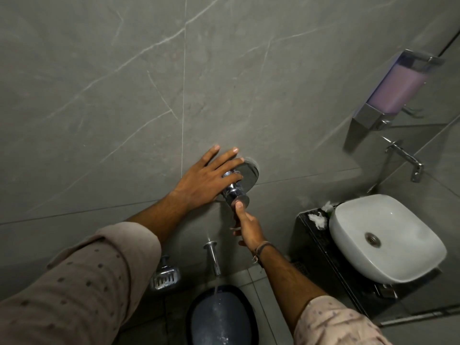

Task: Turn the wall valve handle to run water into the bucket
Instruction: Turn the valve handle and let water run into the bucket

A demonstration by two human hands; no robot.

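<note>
A chrome wall valve handle (235,192) sticks out from a round plate (249,174) on the grey tiled wall. My left hand (206,178) lies flat against the wall beside it, fingers spread, with the fingertips over the plate and the top of the handle. My right hand (247,226) reaches up from below; its thumb presses on the handle's end cap and its fingers curl under the handle. Below, a chrome spout (213,257) pours a stream of water (219,312) into a dark blue bucket (199,317) on the floor.
A white basin (388,235) sits on a dark counter (311,242) at the right, with crumpled tissue beside it. Above it are a basin tap (408,158) and a wall soap dispenser (395,90). A chrome soap dish (165,276) hangs left of the spout.
</note>
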